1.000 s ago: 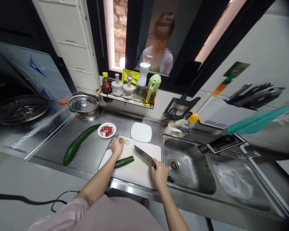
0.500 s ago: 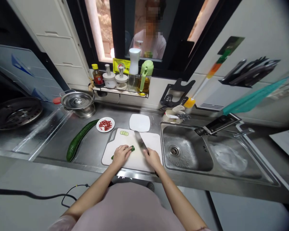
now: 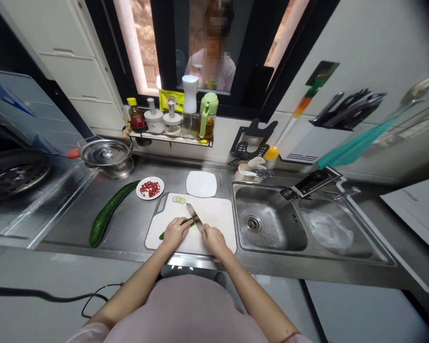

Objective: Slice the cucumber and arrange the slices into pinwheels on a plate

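My left hand (image 3: 176, 231) rests curled over a piece of cucumber (image 3: 162, 235) on the white cutting board (image 3: 216, 214), pinning it down. My right hand (image 3: 213, 239) grips the handle of a knife (image 3: 194, 216), whose blade lies against the cucumber's cut end just right of my left fingers. A few cucumber slices (image 3: 178, 200) lie at the board's far left corner.
A whole cucumber (image 3: 107, 212) lies on the steel counter to the left, beside a small plate of red bits (image 3: 150, 188) and an empty white plate (image 3: 201, 184). A sink (image 3: 270, 224) is right of the board, a lidded pot (image 3: 106, 155) far left. A person stands outside the window.
My left hand left the slices at the board's far corner and came back onto the cucumber piece. My right hand brought the knife left, up to the cucumber's end.
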A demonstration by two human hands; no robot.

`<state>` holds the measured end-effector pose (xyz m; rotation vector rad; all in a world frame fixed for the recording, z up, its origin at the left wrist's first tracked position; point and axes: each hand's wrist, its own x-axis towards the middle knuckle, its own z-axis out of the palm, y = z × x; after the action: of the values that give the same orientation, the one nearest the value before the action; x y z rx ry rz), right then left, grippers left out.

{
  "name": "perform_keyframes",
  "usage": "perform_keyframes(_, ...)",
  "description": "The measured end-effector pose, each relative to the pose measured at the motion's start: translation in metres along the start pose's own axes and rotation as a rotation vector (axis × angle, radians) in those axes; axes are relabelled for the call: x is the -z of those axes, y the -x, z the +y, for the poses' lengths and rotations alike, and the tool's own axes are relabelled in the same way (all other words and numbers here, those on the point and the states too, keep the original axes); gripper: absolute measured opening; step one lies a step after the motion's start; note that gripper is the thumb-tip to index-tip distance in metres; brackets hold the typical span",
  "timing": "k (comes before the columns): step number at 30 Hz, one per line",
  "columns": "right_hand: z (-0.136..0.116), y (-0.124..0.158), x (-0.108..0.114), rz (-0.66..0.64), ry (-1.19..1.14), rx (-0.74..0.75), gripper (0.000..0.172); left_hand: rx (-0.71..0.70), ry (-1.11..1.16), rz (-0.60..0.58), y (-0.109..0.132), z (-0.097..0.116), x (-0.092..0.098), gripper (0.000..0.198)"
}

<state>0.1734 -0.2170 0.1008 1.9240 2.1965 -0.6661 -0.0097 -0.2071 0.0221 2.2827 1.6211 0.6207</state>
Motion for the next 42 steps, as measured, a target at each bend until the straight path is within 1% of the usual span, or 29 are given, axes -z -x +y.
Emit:
perform_keyframes(6, 0.000, 0.000, -0.001, -0.008, -0.004, -0.014, 0.029, -0.005, -0.019, -0.019, -0.001, -0.001, 0.000, 0.034)
perform_keyframes(17, -0.002, 0.001, -0.001, -0.022, 0.005, -0.012, 0.029, -0.007, -0.020, -0.019, -0.002, -0.004, -0.001, 0.034)
perform_keyframes(22, -0.003, 0.008, 0.004, -0.083, 0.024, -0.019, 0.029, 0.008, -0.032, -0.032, -0.002, -0.005, -0.001, 0.033)
perform_keyframes(28, 0.002, 0.021, 0.010, -0.143, 0.004, -0.008, 0.030, -0.038, -0.017, 0.027, -0.001, -0.008, -0.007, 0.036)
perform_keyframes(32, 0.004, 0.022, 0.012, -0.165, 0.007, -0.004, 0.031, -0.071, -0.020, 0.057, -0.002, -0.010, -0.009, 0.036)
perform_keyframes(42, 0.004, 0.015, 0.008, -0.136, 0.006, 0.003, 0.032, -0.087, -0.020, 0.054, -0.004, -0.011, -0.008, 0.034)
